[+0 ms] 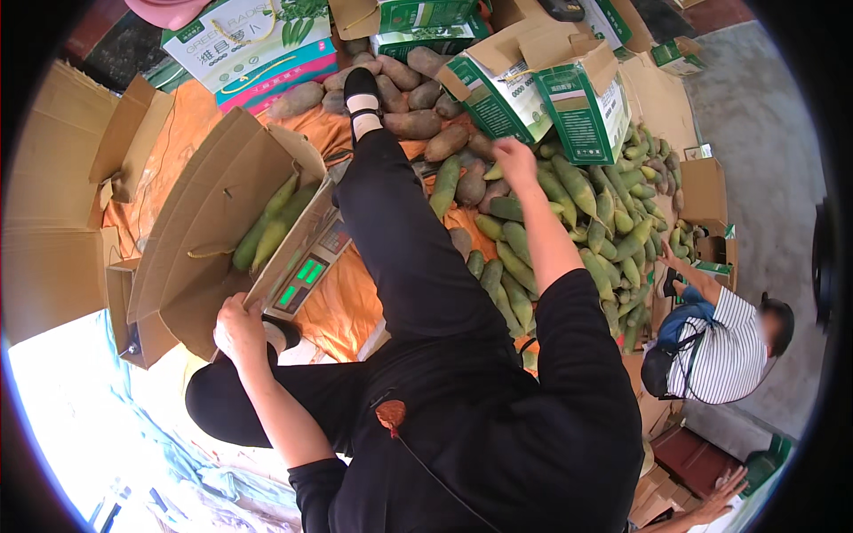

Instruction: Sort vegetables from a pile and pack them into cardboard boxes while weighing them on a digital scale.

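On the left, an open cardboard box [191,213] is tilted beside a digital scale [322,256] with lit green displays. A few green radishes [277,229] lie inside. My left hand [240,330] grips the box's near lower edge, close to the scale. To the right of my outstretched leg, my right hand [517,164] hangs over the edge of a large heap of green radishes [577,188]. Its fingers are curled together. A pale green radish end [494,171] shows right beside them, and I cannot make out whether it is held.
Brownish-red root vegetables [416,124] lie on an orange sheet [342,302]. Green-and-white cartons [582,111] stand behind the heap. A gift box [253,44] sits at the far left. A person in a striped shirt [724,346] bends at the right; another person's hand [724,497] shows at lower right.
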Motion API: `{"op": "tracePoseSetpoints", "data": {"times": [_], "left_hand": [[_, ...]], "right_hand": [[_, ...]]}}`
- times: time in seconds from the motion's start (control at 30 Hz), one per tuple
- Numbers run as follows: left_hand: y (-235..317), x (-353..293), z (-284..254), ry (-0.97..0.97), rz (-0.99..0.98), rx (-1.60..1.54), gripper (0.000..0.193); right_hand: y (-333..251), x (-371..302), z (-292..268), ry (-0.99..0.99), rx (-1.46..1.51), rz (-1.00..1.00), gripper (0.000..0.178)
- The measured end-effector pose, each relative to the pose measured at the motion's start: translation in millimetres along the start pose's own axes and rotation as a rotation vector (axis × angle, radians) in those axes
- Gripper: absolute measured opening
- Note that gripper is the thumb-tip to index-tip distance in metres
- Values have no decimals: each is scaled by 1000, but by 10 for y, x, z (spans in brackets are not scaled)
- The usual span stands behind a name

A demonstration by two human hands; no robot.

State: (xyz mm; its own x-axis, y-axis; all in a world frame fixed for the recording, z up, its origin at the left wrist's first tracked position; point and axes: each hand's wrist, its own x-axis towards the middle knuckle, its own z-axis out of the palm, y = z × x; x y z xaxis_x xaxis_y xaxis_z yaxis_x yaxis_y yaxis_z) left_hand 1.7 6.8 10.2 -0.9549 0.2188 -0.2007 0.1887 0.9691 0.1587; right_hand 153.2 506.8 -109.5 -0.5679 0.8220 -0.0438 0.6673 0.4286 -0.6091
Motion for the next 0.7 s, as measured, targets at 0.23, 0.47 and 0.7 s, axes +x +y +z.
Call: {"op": "tracePoseSetpoints", "data": {"times": [0.23, 0.47, 0.7], "left_hand": [[-58, -13, 9, 15, -50, -5, 19], [-23, 11, 14, -29, -71, 64, 17], [-24, -1, 37, -12, -99, 47, 14]], "right_hand": [[974, -534, -256, -388, -834, 244, 48], [1003, -660, -153, -533, -1072, 115, 50], [1098, -704, -67, -512, -1054, 266, 68]]}}
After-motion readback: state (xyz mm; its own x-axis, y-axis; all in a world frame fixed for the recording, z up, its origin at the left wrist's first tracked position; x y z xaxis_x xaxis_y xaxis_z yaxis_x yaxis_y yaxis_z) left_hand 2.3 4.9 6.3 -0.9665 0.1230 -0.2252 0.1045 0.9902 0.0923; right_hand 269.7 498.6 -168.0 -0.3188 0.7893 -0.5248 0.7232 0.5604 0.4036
